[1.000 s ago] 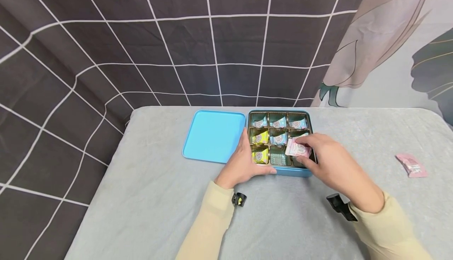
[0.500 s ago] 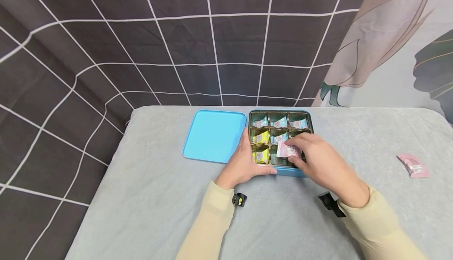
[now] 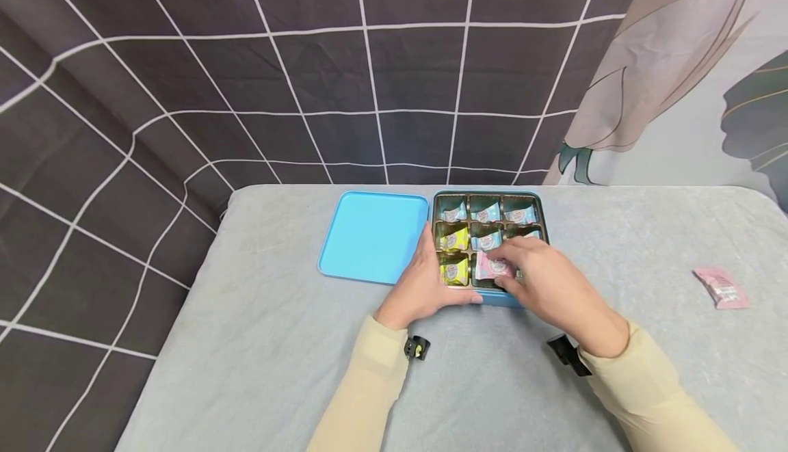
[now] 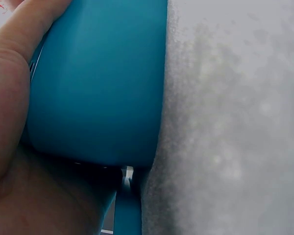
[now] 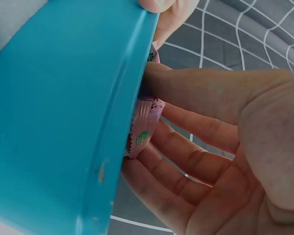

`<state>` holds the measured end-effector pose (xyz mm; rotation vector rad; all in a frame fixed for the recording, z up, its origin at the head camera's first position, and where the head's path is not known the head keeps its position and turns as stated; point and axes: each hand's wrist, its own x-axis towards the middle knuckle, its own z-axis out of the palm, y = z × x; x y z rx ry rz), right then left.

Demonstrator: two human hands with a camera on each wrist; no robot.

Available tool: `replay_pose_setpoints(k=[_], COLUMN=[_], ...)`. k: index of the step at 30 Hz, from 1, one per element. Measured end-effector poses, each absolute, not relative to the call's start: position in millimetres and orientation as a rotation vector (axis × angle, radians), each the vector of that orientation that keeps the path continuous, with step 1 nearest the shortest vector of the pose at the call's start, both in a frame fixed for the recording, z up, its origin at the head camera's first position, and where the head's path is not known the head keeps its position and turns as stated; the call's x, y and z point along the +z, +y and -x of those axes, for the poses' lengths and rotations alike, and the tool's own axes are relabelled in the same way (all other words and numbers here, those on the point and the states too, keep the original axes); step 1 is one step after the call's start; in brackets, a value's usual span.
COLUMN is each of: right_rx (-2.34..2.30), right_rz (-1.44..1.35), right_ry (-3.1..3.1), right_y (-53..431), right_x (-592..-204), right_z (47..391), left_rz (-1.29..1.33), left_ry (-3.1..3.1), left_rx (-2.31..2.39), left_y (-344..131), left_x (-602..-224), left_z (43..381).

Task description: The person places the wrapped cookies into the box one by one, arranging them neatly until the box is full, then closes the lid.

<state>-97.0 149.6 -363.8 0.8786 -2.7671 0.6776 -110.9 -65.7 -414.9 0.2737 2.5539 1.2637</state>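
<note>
My right hand (image 3: 548,288) pinches a pink-wrapped candy (image 3: 489,266) between thumb and fingers, over the front middle compartment of a blue box (image 3: 501,298). In the right wrist view, the pink wrapper (image 5: 145,125) shows beside the box wall (image 5: 54,112), partly behind the thumb. My left hand (image 3: 421,284) rests round the box's front left corner, fingers straight along the left side and thumb along the front. Yellow-wrapped candies (image 3: 454,272) sit in the left column, and blue-wrapped candies (image 3: 488,213) in the back row and middle. The front right compartment is mostly hidden by my right hand.
A flat light-blue lid (image 3: 372,236) lies just left of the box. Far to the right, another pink-wrapped candy (image 3: 721,288) lies on the grey cloth of the table (image 3: 277,349). Behind the table hangs a dark checked curtain (image 3: 320,76).
My right hand has moved left with the pink-wrapped candy, from above the right column to the front middle compartment, and lowered it. My left hand has stayed at the box's corner.
</note>
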Motion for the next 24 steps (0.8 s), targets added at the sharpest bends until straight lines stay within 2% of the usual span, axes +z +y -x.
replay_pose_setpoints(k=[24], right_rx=[0.615], right_rz=[-1.033], right_ry=[-2.806], right_y=[145.7], right_x=[-362.8], right_z=[101.4], left_rz=[-0.272], left_ry=[2.541], left_rx=[1.275], left_y=[-66.1], left_x=[-417.9], left_z=[112.1])
